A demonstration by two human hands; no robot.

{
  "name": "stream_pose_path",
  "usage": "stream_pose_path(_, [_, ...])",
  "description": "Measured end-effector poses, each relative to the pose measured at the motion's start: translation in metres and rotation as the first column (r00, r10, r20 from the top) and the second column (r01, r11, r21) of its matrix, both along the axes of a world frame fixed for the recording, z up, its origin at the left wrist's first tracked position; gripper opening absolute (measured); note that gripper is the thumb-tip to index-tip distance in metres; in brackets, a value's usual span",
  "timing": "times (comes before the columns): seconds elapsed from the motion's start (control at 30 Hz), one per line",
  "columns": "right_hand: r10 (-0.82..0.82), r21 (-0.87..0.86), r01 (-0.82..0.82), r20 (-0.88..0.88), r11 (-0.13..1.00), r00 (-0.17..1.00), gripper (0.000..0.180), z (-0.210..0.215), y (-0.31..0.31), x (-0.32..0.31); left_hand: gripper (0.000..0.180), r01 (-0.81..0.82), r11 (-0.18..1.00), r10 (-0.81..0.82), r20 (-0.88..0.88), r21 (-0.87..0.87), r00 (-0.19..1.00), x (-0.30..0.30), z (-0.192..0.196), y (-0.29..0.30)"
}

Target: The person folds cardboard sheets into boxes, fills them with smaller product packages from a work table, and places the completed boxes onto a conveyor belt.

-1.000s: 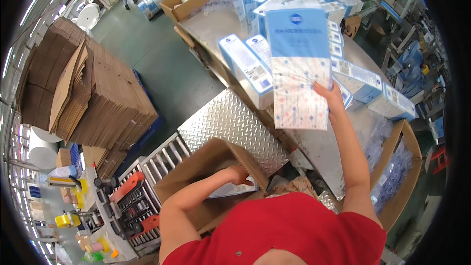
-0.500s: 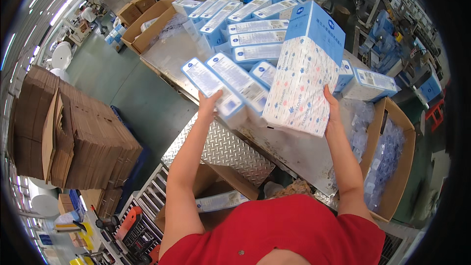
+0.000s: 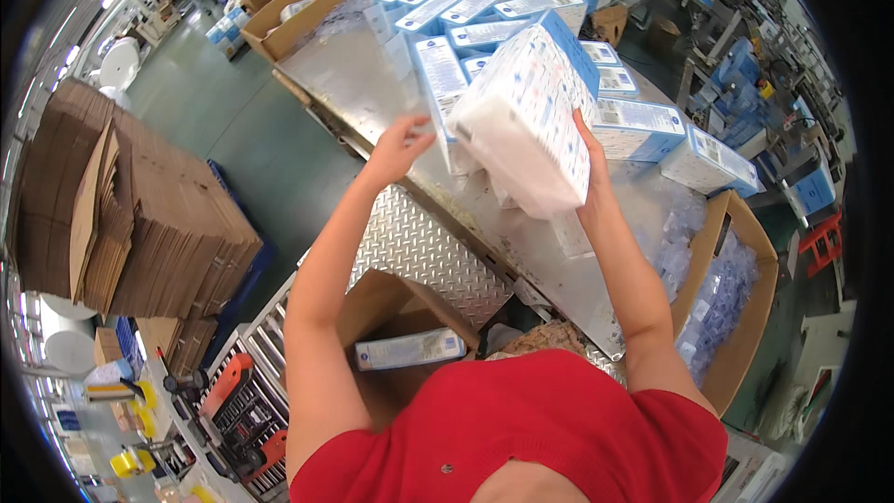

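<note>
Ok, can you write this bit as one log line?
right hand: holds blue-and-white pack | left hand: open, beside pack | open carton: one pack inside

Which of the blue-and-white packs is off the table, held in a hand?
The large pack gripped by the right hand, lifted and tilted; the others lie on the steel table.

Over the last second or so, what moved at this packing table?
The right hand tipped its blue-and-white patterned pack from upright to slanted. The left hand came up out of the open cardboard box to the long blue-and-white boxes on the metal table. The box rows stayed.
</note>
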State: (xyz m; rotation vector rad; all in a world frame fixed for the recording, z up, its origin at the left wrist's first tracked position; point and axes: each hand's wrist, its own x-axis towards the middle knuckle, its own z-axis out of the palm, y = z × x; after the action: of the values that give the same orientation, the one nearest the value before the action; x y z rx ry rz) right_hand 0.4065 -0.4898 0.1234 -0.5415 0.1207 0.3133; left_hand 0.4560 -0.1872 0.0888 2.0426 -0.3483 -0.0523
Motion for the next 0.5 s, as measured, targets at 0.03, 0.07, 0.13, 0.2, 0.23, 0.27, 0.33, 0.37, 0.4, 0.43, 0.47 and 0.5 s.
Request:
stream_pose_path(0.03, [0.027,0.048,-0.028,0.013,0.998,1.0,0.056,0.0,0.011,-0.002,0.041,0.054,0.998,-0.048,-0.141,0.039,0.989,-0.029,0.014,0.015])
stream_pose_path(0.07, [0.046,0.093,-0.049,0.029,0.994,0.999,0.056,0.002,0.02,-0.004,0.038,0.118,0.991,-0.096,-0.278,0.064,0.956,-0.058,0.027,0.029])
stream_pose_path(0.13, [0.017,0.079,-0.018,0.006,0.997,1.0,0.055,0.005,0.039,-0.009,0.037,0.371,0.887,-0.293,-0.286,0.275,0.912,-0.12,0.05,0.055])
stream_pose_path(0.2, [0.043,0.082,-0.044,0.018,0.996,0.999,0.055,0.007,0.067,-0.013,0.036,0.569,0.798,-0.52,-0.251,0.197,0.816,-0.185,0.019,0.094])
stream_pose_path(0.23, [0.063,0.081,-0.067,0.051,0.994,0.997,0.055,0.009,0.082,-0.018,0.038,0.616,0.755,-0.481,-0.448,0.225,0.754,-0.213,0.013,0.103])
stream_pose_path(0.27, [0.081,0.078,-0.087,0.083,0.993,0.993,0.056,0.014,0.094,-0.025,0.041,0.666,0.71,-0.415,-0.627,0.23,0.659,-0.238,0.007,0.107])
stream_pose_path(0.33, [0.132,0.087,-0.144,0.134,0.986,0.982,0.056,0.015,0.118,-0.038,0.056,0.796,0.414,-0.283,-0.768,0.442,0.574,-0.282,-0.039,0.109])
stream_pose_path(0.37, [0.156,0.1,-0.173,0.16,0.98,0.975,0.057,0.014,0.126,-0.042,0.061,0.786,0.401,-0.273,-0.757,0.471,0.593,-0.299,-0.065,0.114])
stream_pose_path(0.4, [0.184,0.115,-0.208,0.185,0.971,0.965,0.057,0.013,0.137,-0.047,0.067,0.773,0.39,-0.259,-0.747,0.5,0.613,-0.317,-0.095,0.122])
stream_pose_path(0.43, [0.198,0.115,-0.217,0.156,0.969,0.968,0.056,0.015,0.147,-0.054,0.073,0.766,0.374,-0.254,-0.737,0.523,0.627,-0.33,-0.12,0.126])
stream_pose_path(0.47, [0.205,0.113,-0.219,0.128,0.969,0.97,0.055,0.017,0.155,-0.062,0.084,0.713,0.414,-0.212,-0.702,0.566,0.68,-0.339,-0.14,0.126])
stream_pose_path(0.5, [0.208,0.111,-0.219,0.101,0.969,0.973,0.054,0.02,0.163,-0.069,0.096,0.655,0.449,-0.169,-0.662,0.608,0.73,-0.345,-0.157,0.124])
